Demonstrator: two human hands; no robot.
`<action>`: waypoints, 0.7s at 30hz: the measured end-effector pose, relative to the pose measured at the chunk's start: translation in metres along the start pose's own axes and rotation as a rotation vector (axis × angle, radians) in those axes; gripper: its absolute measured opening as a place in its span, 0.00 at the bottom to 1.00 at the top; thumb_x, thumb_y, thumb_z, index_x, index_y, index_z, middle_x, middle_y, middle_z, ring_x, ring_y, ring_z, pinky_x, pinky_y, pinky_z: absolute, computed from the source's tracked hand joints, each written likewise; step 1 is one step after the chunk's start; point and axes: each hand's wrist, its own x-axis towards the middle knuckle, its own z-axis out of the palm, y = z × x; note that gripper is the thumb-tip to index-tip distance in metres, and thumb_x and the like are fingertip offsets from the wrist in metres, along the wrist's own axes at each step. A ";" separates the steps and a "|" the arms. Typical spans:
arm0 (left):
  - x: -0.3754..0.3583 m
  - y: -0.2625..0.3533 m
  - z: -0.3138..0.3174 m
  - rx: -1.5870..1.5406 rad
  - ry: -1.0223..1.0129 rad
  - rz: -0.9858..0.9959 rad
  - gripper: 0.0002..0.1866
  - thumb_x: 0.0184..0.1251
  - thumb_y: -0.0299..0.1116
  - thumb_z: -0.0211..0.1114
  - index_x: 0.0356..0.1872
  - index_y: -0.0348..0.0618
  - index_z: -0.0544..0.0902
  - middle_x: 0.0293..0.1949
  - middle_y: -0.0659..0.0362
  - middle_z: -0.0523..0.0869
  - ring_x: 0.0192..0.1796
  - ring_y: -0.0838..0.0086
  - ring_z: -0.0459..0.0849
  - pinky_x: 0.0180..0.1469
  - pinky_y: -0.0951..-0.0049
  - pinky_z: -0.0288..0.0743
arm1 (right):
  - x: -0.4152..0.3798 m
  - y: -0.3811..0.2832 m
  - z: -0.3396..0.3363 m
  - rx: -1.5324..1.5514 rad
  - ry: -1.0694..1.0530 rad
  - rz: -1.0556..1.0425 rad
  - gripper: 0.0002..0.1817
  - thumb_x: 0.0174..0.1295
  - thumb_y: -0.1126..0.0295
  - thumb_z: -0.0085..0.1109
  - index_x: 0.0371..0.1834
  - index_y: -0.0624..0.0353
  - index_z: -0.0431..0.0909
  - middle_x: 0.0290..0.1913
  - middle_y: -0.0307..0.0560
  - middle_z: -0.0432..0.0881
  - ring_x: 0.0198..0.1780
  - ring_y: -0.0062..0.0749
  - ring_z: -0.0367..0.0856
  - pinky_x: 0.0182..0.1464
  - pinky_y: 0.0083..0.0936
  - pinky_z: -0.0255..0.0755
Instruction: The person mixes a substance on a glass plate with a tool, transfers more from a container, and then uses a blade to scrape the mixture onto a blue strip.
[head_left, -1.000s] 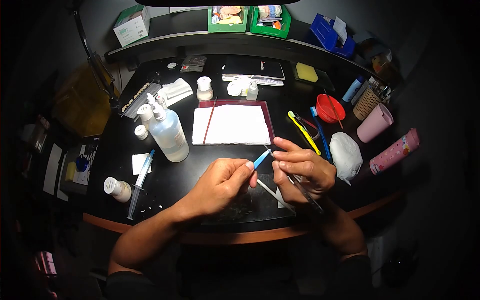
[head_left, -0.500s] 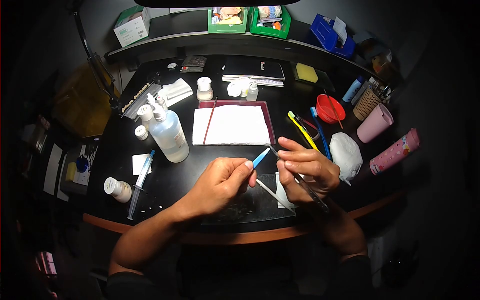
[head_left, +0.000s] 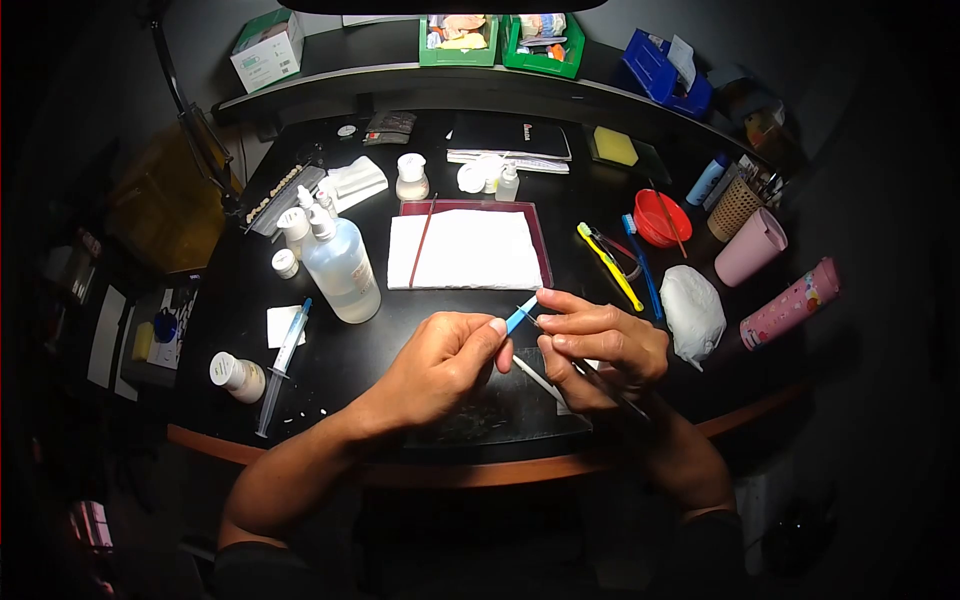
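My left hand [head_left: 450, 355] pinches a slim blue piece with a pale tip [head_left: 517, 319] between thumb and fingers, pointing up and to the right. From the other side, my right hand [head_left: 608, 350] grips a thin dark-handled hand tool [head_left: 622, 402] like a pen. The tool's fine end crosses the blue piece, and a right fingertip is right at the pale tip. Beneath the hands, a white stick [head_left: 536, 372] slants over a dark slab [head_left: 500, 425] near the desk's front edge; part of it is hidden by my right hand.
Beyond the hands, a brush [head_left: 423, 243] rests on a white pad [head_left: 475, 250]. A large bottle [head_left: 340, 270], a syringe [head_left: 284, 370] and a jar [head_left: 237, 377] stand or lie left. Toothbrushes [head_left: 610, 268], a red bowl [head_left: 661, 220] and a white lump [head_left: 692, 315] are right.
My right hand has moved slightly left and in towards the blue piece, bringing the tool's end across it. My left hand has stayed almost still.
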 end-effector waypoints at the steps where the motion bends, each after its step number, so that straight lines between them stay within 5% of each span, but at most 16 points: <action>1: 0.001 -0.001 0.000 0.003 0.005 -0.001 0.22 0.87 0.38 0.51 0.30 0.40 0.82 0.18 0.70 0.71 0.22 0.87 0.66 0.26 0.76 0.57 | -0.001 0.000 0.001 -0.011 0.022 0.019 0.11 0.53 0.87 0.73 0.38 0.65 0.85 0.41 0.59 0.91 0.51 0.54 0.93 0.51 0.38 0.92; 15: 0.007 -0.010 -0.003 0.085 0.016 0.044 0.21 0.89 0.41 0.51 0.34 0.40 0.83 0.18 0.73 0.69 0.20 0.89 0.64 0.23 0.81 0.55 | -0.001 0.006 0.000 -0.050 0.081 0.065 0.09 0.55 0.88 0.72 0.37 0.67 0.84 0.39 0.59 0.90 0.48 0.52 0.94 0.53 0.38 0.91; 21: 0.007 -0.009 -0.003 0.070 0.040 0.042 0.22 0.86 0.39 0.53 0.30 0.38 0.84 0.18 0.69 0.72 0.23 0.85 0.66 0.26 0.75 0.58 | -0.001 0.002 0.003 -0.015 0.026 0.030 0.10 0.55 0.88 0.72 0.38 0.67 0.84 0.40 0.58 0.91 0.49 0.50 0.94 0.52 0.38 0.91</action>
